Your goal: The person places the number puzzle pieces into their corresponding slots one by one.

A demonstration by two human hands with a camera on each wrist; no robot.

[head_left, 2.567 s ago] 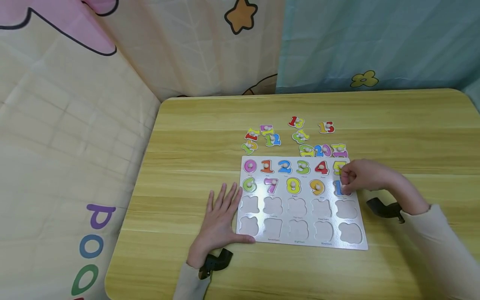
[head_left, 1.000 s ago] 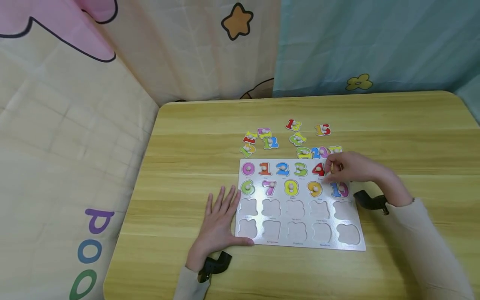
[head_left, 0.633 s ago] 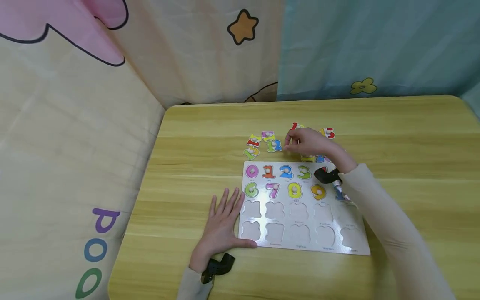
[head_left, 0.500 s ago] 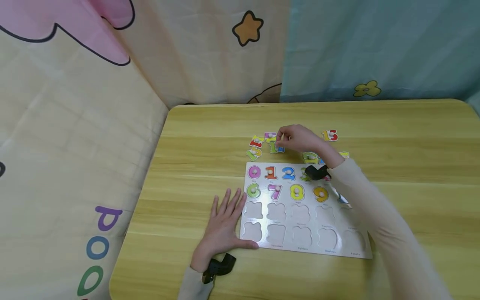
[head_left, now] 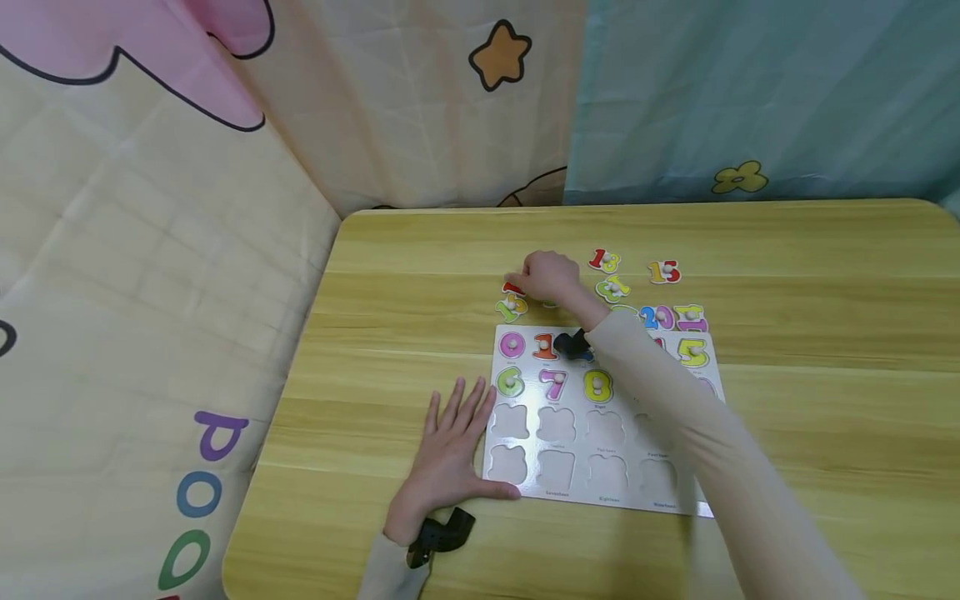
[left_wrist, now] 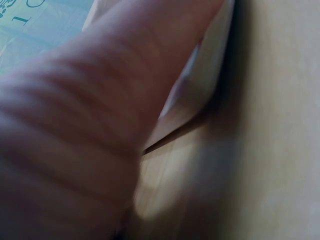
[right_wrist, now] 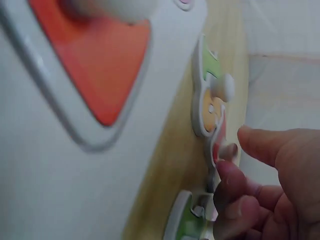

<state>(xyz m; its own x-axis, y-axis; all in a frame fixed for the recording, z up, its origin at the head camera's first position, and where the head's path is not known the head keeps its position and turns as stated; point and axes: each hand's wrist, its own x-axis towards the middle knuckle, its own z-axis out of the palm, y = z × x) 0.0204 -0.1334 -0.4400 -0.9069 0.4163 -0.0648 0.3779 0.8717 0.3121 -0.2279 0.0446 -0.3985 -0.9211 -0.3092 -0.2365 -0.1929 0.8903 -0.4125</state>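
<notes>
My left hand [head_left: 442, 458] lies with spread fingers along the left edge of the white number puzzle board [head_left: 555, 483], its thumb over the near left corner. Above the far left edge of the board, my right hand [head_left: 551, 277] reaches to a red-and-yellow number piece [head_left: 513, 288]. In the right wrist view, thumb and index finger are on either side of that piece's knob [right_wrist: 228, 151], with a gap between them. A green-and-orange number piece [head_left: 512, 308] lies just nearer. Other pieces there are mostly hidden under the hand. The left wrist view is blurred.
Pieces 0 to 9 visible on the board, such as the yellow 8 [head_left: 598, 386], sit in the upper rows; lower recesses are bare. Loose pieces behind include the 13 [head_left: 604, 260], 15 [head_left: 664, 272] and 20 [head_left: 657, 317]. My right sleeve [head_left: 690, 417] covers the board's right side.
My right hand has moved from the board's right side, beside the 5 and 10, leftward over the loose pieces to the far left group. The left hand stays at the board's edge.
</notes>
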